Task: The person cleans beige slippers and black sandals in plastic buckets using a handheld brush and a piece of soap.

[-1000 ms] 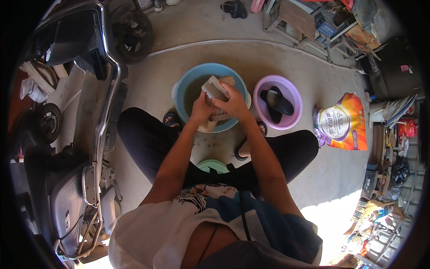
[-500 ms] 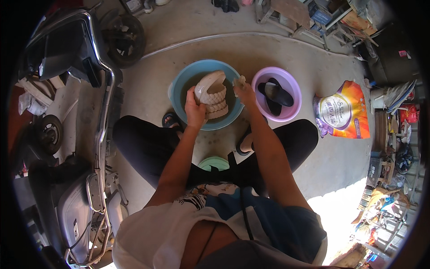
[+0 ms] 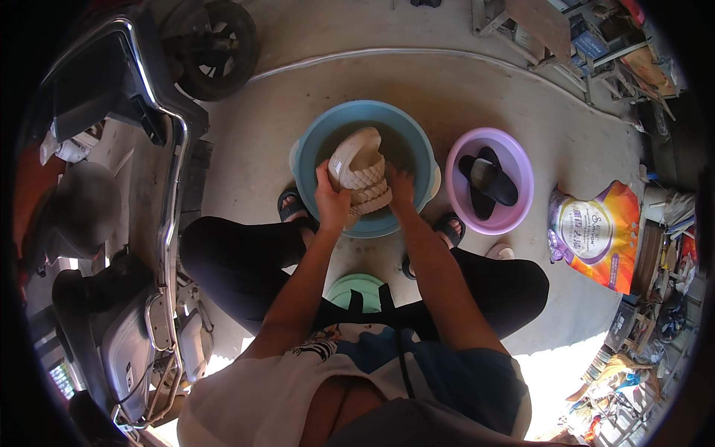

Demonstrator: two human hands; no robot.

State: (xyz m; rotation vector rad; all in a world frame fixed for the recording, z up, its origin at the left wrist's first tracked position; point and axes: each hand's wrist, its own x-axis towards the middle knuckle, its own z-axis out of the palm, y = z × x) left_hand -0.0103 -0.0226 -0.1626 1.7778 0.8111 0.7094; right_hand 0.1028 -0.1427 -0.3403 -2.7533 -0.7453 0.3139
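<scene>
A beige sandal (image 3: 356, 159) with braided straps is tilted over the blue basin (image 3: 428, 141). My left hand (image 3: 331, 200) is closed around its near left side. Beside the straps, my right hand (image 3: 401, 188) reaches down inside the basin with its fingers curled. What those fingers hold, if anything, is hidden. Murky water (image 3: 398, 141) fills the bottom of the basin. To the right, a purple basin (image 3: 526, 160) contains a pair of black slippers (image 3: 493, 185), one across the other.
A colourful detergent bag (image 3: 596, 235) lies on the floor at the right. Under me is a green stool (image 3: 350, 287). An electric scooter (image 3: 134, 350) stands along the left. A pale hose (image 3: 372, 51) crosses the floor beyond the basins. Clutter and shelving line the right side.
My right hand, which held a pale, rag-like piece at the basin's right rim, has moved inward and down beside the sandal. My left hand keeps its hold. The whole view has shifted slightly.
</scene>
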